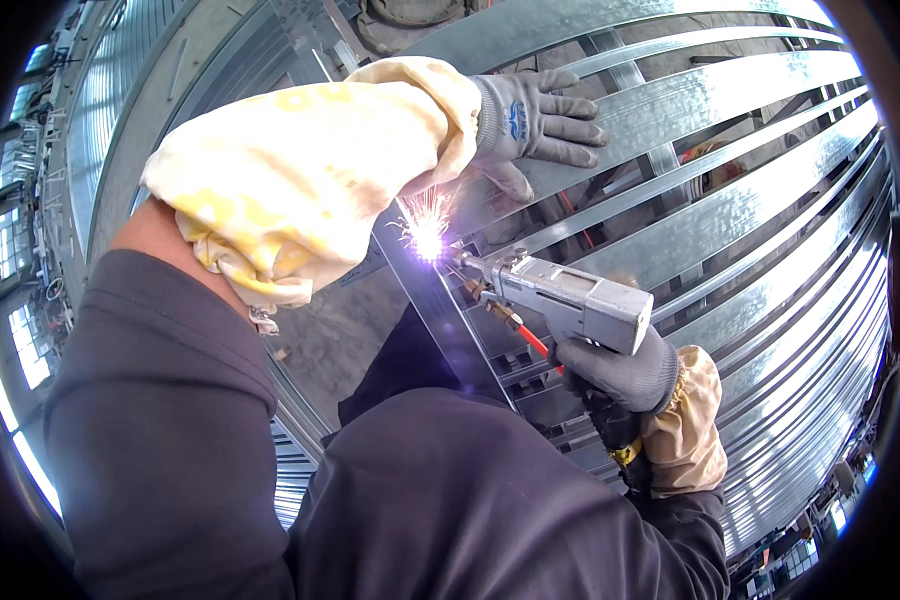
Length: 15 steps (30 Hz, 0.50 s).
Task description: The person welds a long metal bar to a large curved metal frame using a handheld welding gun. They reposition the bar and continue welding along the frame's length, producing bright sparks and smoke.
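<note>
My right hand (620, 368), in a grey glove, is closed round the grip of a silver handheld laser welding gun (570, 298). The gun's nozzle points left at a metal beam (450, 310), where a bright violet-white spot (428, 246) throws sparks upward. A red hose and a brass fitting (505, 314) hang under the nozzle. My left hand (550, 122), gloved in grey too, lies with fingers spread on a shiny metal slat (630, 140) beyond the weld spot. A cream and yellow sleeve cover (310, 160) wraps my left forearm; a tan one (688, 425) covers the right.
Long parallel galvanized slats (770, 220) with gaps between them stretch across the right side. A black cable (615, 430) runs down from the gun along my right forearm. Coiled hose (410, 12) lies at the far edge. Concrete floor (335, 335) shows below the beam.
</note>
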Each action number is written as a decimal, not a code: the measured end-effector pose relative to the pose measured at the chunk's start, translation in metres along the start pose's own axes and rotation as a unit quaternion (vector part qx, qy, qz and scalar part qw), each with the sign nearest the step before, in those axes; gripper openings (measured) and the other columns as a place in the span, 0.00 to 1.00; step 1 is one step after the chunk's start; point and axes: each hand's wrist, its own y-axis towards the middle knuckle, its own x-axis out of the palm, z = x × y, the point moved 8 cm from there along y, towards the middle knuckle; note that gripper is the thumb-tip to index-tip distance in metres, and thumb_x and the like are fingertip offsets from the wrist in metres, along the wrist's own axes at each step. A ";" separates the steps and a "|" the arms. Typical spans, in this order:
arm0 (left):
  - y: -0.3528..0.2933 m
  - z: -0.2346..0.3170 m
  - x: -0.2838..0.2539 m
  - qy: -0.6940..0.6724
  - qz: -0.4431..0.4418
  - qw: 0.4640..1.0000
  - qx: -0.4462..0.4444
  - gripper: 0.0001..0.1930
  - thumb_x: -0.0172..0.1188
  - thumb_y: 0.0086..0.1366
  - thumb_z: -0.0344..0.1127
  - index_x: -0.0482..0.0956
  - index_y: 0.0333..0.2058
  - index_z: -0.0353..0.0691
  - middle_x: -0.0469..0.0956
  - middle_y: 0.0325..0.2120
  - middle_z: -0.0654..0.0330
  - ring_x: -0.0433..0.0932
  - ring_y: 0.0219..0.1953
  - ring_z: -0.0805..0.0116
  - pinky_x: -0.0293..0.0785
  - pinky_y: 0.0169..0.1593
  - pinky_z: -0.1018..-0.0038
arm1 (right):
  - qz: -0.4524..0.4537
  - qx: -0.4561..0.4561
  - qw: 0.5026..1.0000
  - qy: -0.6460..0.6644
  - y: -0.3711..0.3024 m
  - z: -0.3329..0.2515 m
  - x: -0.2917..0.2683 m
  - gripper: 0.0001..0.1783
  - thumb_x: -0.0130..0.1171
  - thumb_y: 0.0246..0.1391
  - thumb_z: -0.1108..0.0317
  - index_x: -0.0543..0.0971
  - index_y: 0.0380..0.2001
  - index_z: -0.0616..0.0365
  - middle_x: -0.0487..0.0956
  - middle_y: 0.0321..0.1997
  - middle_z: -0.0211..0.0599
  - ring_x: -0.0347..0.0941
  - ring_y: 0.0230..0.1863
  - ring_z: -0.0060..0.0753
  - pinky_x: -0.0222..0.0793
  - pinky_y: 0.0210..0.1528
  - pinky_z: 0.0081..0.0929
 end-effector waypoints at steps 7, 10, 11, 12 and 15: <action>0.001 0.002 -0.005 0.014 -0.036 0.999 -0.013 0.49 0.51 0.58 0.74 0.52 0.73 0.56 0.48 0.74 0.64 0.42 0.76 0.57 0.26 0.75 0.45 | -0.005 0.078 0.996 0.052 -0.005 0.013 0.003 0.27 0.64 0.57 0.69 0.71 0.59 0.65 0.79 0.30 0.32 0.74 0.24 0.16 0.69 0.23 0.18; 0.000 0.007 -0.009 0.012 -0.060 0.998 -0.017 0.48 0.52 0.59 0.72 0.51 0.73 0.57 0.48 0.74 0.64 0.42 0.76 0.57 0.27 0.75 0.45 | -0.001 0.101 0.993 0.067 -0.007 0.013 0.006 0.27 0.65 0.57 0.69 0.72 0.57 0.65 0.79 0.30 0.31 0.74 0.24 0.17 0.69 0.23 0.18; 0.000 0.007 -0.010 0.009 -0.057 0.998 -0.016 0.48 0.53 0.59 0.72 0.52 0.73 0.57 0.48 0.74 0.64 0.43 0.76 0.56 0.27 0.75 0.46 | 0.002 0.117 0.991 0.062 -0.007 0.011 0.006 0.26 0.65 0.56 0.70 0.72 0.57 0.65 0.79 0.30 0.31 0.74 0.24 0.17 0.69 0.23 0.18; 0.000 0.007 -0.012 0.008 -0.052 0.999 -0.016 0.48 0.54 0.59 0.71 0.52 0.72 0.56 0.49 0.74 0.64 0.43 0.76 0.55 0.28 0.75 0.46 | 0.007 0.131 0.990 0.054 -0.009 0.010 0.006 0.26 0.66 0.56 0.70 0.72 0.57 0.65 0.79 0.31 0.31 0.74 0.24 0.17 0.69 0.23 0.18; 0.001 0.006 -0.018 0.011 -0.028 0.999 -0.014 0.47 0.56 0.58 0.70 0.54 0.72 0.56 0.51 0.74 0.64 0.45 0.76 0.54 0.28 0.75 0.46 | 0.011 0.107 0.991 0.079 -0.012 0.010 0.006 0.25 0.65 0.56 0.70 0.73 0.56 0.65 0.79 0.31 0.30 0.74 0.25 0.17 0.69 0.24 0.18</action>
